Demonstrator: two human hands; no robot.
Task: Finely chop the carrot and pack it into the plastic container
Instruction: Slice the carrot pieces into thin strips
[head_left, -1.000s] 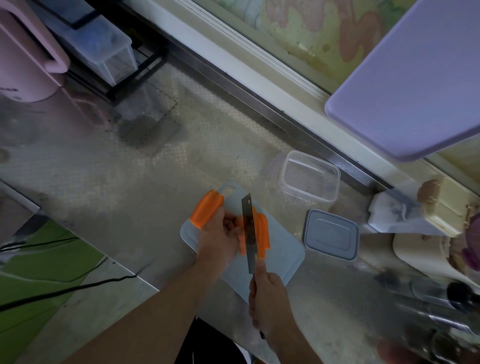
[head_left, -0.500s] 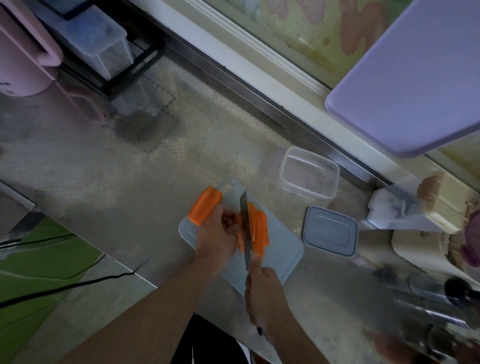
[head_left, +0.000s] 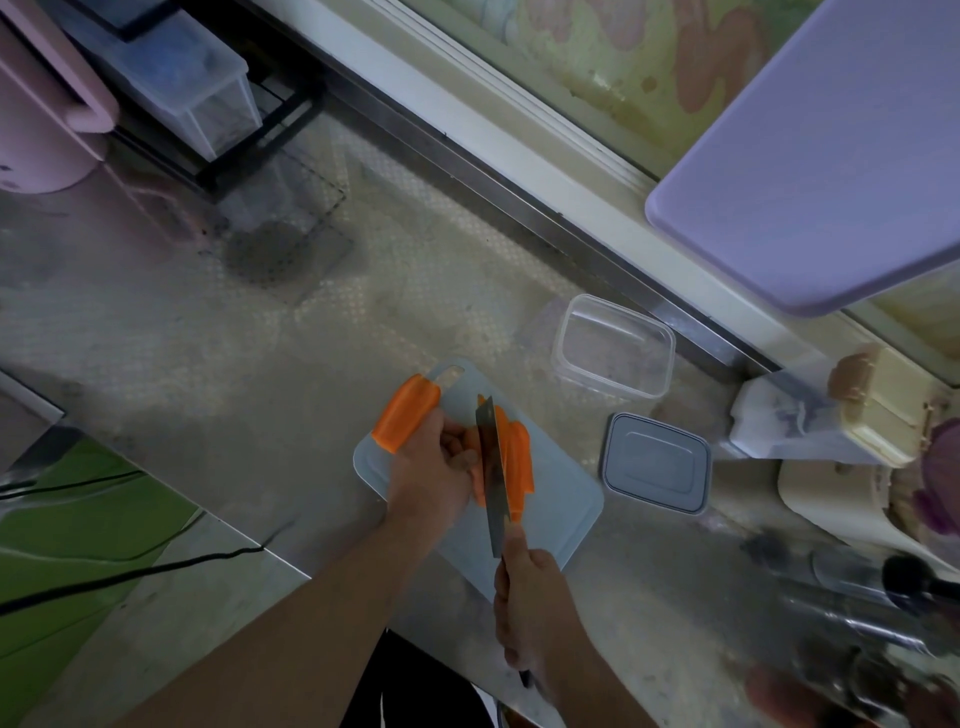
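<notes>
Knife handle hidden inside right hand (head_left: 535, 608); knife (head_left: 492, 467) blade covers part of carrot (head_left: 517, 457), which left hand (head_left: 431, 467) pins down. Plastic container (head_left: 613, 353) and lid (head_left: 655, 462) stand beside cutting board (head_left: 561, 514).

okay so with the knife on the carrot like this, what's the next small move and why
Probably press the knife down through the carrot strips on the cutting board. The left hand already steadies them, they remain long, and the plastic container sits empty.
</notes>
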